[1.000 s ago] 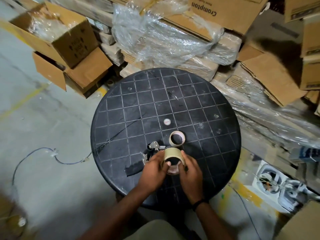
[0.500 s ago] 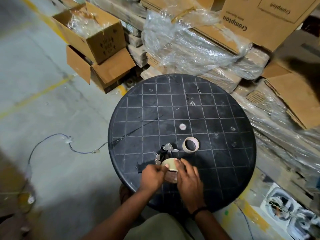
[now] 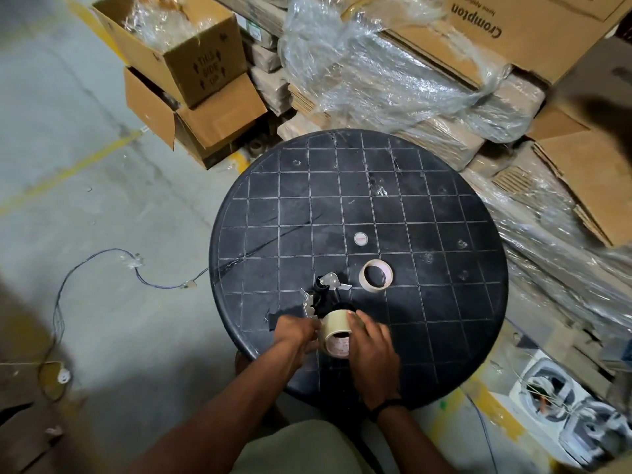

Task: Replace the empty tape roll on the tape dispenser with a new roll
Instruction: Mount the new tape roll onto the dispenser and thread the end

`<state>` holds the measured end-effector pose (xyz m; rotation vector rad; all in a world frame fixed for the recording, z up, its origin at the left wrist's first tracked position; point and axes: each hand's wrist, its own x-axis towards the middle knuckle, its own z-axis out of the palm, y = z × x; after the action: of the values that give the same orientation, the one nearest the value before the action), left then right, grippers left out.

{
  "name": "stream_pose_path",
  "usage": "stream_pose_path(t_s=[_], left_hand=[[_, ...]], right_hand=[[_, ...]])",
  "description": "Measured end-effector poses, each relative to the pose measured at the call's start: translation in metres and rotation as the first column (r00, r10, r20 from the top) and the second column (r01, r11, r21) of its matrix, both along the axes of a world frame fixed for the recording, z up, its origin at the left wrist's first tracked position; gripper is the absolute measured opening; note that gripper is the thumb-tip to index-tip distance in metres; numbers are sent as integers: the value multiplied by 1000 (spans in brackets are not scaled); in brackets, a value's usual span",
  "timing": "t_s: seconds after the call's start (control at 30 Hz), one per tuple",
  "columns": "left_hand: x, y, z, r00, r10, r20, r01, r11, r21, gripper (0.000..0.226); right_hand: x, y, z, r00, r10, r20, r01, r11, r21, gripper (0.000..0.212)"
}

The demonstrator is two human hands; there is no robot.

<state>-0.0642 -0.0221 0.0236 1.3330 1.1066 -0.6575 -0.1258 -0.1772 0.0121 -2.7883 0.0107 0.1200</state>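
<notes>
1. New tape roll (image 3: 336,331): gripped between both hands over the near edge of the round black table (image 3: 444,213).
2. Left hand (image 3: 297,330): fingers closed on the roll's left side.
3. Right hand (image 3: 371,347): fingers (image 3: 355,319) wrapped over its right side.
4. Tape dispenser (image 3: 325,294): lying just beyond the fingertips.
5. Empty tape core (image 3: 376,276): farther out, right of the dispenser, apart from it.
</notes>
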Motion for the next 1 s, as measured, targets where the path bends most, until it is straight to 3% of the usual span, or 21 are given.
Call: stream_pose_path(t_s=[0.3, 0.47, 0.57, 0.67, 0.77, 0.9, 1.0], left_hand=[[38, -17, -11, 995, -92, 32, 90, 995, 51, 13], [35, -19, -18, 994, -102, 31, 102, 995, 15, 13], [22, -19, -26, 989, -144, -33, 145, 989, 15, 11], [8, -25, -39, 972, -234, -38, 236, 967, 94, 14], [1, -32, -50, 927, -374, -3, 367, 909, 198, 24], [12, -34, -43, 966, -255, 43, 251, 964, 83, 9], [23, -27, -35, 976, -191, 108, 195, 980, -30, 28]], right_hand=[[32, -17, -4, 994, 101, -37, -105, 989, -108, 56], [31, -21, -13, 992, 23, -127, -26, 999, -29, 55], [21, -20, -21, 978, 110, -175, -118, 992, -34, 56], [23, -23, -25, 960, 159, -229, -172, 985, -35, 53], [42, -30, -32, 946, 97, -309, -105, 994, -11, 43], [62, -36, -36, 948, 19, -319, 0, 998, 59, 40], [68, -43, -40, 962, -2, -273, 53, 982, 180, 42]])
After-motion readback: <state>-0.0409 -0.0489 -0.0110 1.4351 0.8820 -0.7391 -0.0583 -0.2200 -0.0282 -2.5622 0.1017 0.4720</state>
